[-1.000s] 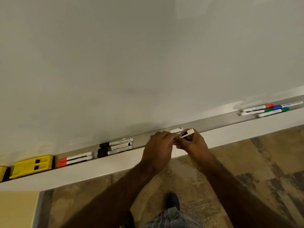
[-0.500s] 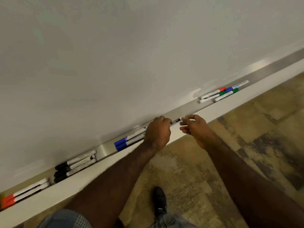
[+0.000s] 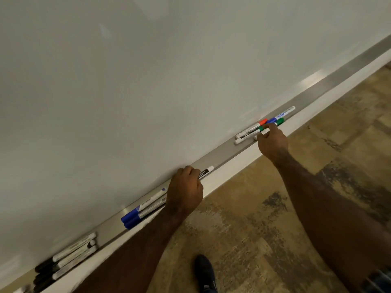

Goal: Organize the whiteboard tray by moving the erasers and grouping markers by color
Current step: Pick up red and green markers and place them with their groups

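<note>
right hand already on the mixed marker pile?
Yes, the right hand has its fingertips on a green marker in the mixed pile.

You find no legible text. The barrel labels on the black markers point(image 3: 67, 258), the blue markers point(image 3: 143, 208) and the marker in your left hand point(image 3: 186, 193) show only blurred print; the whiteboard point(image 3: 148, 81) carries no writing.

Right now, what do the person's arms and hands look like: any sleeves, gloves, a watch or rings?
Both forearms are bare as far as the view shows: no sleeves, no gloves. The left hand and the right hand show no watch, band or ring on the sides that face the camera. The palms and the undersides of the wrists are hidden.
</note>
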A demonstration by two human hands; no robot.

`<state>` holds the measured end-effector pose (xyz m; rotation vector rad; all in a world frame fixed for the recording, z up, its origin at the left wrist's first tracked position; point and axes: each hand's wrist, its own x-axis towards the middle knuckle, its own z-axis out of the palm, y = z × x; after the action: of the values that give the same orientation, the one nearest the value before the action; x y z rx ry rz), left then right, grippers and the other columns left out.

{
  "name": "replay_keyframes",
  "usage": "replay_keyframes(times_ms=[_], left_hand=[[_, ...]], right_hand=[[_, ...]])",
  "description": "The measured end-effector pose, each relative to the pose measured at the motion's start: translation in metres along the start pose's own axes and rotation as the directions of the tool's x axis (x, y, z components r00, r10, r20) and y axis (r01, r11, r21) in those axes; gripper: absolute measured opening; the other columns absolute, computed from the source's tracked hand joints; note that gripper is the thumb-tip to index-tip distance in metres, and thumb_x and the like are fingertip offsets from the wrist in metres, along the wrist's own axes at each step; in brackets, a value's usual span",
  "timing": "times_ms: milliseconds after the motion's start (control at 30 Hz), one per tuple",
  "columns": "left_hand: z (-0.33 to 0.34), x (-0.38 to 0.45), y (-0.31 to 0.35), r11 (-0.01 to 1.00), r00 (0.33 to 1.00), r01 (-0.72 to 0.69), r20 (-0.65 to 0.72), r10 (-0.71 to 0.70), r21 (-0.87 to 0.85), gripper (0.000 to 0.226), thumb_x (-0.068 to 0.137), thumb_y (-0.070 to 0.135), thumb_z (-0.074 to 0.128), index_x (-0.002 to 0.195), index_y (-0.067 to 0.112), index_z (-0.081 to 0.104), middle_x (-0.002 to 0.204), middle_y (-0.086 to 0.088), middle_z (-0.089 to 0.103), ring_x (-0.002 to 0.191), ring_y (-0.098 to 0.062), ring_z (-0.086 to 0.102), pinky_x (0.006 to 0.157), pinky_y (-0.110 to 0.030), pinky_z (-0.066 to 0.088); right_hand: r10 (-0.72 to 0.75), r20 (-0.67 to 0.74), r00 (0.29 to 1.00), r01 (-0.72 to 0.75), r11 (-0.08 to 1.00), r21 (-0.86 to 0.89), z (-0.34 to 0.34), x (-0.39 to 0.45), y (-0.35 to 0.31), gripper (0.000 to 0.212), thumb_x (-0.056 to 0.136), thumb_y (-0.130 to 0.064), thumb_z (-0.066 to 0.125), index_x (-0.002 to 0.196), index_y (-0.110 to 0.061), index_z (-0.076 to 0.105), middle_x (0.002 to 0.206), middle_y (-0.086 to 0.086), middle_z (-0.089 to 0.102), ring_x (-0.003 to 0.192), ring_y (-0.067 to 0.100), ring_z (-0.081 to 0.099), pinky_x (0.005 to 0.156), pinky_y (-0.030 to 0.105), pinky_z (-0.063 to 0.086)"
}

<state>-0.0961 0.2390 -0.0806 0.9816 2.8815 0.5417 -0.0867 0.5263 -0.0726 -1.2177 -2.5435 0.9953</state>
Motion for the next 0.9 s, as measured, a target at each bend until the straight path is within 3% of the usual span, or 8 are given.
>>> replay_keyframes(times_ms=[133,233,400,500,667,900], left_hand=[[-0.001,0.017,0.013,0.998,0.998,-0.068,-0.005,0.068,-0.019,0.022,0.085,0.012,0.055,0.104,0.008,0.066,0.098,-0.007,0.066,0.084,-0.023,0.058,0.070,-0.037,0.051],[-0.001,0.040,0.029,0.991,0.990,-0.132,0.037,0.133,-0.015,0.027,0.088,0.006,0.053,0.112,0.006,0.064,0.109,-0.009,0.066,0.095,-0.024,0.060,0.079,-0.038,0.053],[0.001,0.091,0.066,0.969,0.967,-0.237,0.112,0.228,0.072,0.034,0.088,-0.001,0.047,0.120,0.008,0.055,0.120,-0.011,0.059,0.106,-0.028,0.055,0.086,-0.038,0.051],[0.003,0.121,0.089,0.948,0.951,-0.294,0.138,0.277,0.119,0.037,0.087,-0.002,0.052,0.122,0.008,0.052,0.120,-0.012,0.058,0.106,-0.028,0.055,0.084,-0.038,0.050],[0.017,0.153,0.118,0.934,0.941,-0.301,0.221,0.258,0.191,0.042,0.087,0.005,0.062,0.127,0.004,0.048,0.123,-0.015,0.056,0.108,-0.028,0.056,0.087,-0.037,0.051],[0.041,0.164,0.126,0.900,0.934,-0.292,0.302,0.194,0.324,0.044,0.086,0.010,0.065,0.127,0.002,0.050,0.123,-0.016,0.059,0.110,-0.027,0.056,0.087,-0.035,0.052]], right_hand=[[-0.007,-0.096,0.995,0.006,1.000,-0.010,-0.004,0.024,0.002,0.042,0.091,-0.020,0.058,0.129,-0.006,0.049,0.133,0.021,0.045,0.114,0.035,0.054,0.096,0.037,0.045],[0.071,-0.130,0.989,-0.070,0.997,0.016,-0.012,0.045,0.008,0.040,0.091,-0.018,0.059,0.129,-0.007,0.049,0.133,0.018,0.043,0.114,0.032,0.054,0.094,0.035,0.047],[0.140,-0.166,0.976,-0.161,0.979,-0.121,-0.030,0.085,0.023,0.048,0.087,-0.011,0.060,0.133,-0.011,0.046,0.132,0.020,0.044,0.118,0.036,0.049,0.092,0.042,0.049],[0.002,-0.094,0.996,-0.028,0.960,-0.277,-0.032,0.096,0.028,0.063,0.080,0.001,0.064,0.137,-0.019,0.045,0.145,0.015,0.036,0.129,0.036,0.039,0.093,0.048,0.049],[-0.181,0.126,0.975,0.221,0.789,-0.573,-0.033,0.105,0.036,0.064,0.081,-0.002,0.063,0.138,-0.023,0.044,0.157,0.006,0.024,0.141,0.035,0.020,0.099,0.051,0.043],[-0.264,0.167,0.950,0.307,0.681,-0.665,-0.040,0.116,0.042,0.051,0.083,-0.014,0.068,0.131,-0.020,0.051,0.138,0.006,0.050,0.122,0.029,0.041,0.090,0.046,0.049]])
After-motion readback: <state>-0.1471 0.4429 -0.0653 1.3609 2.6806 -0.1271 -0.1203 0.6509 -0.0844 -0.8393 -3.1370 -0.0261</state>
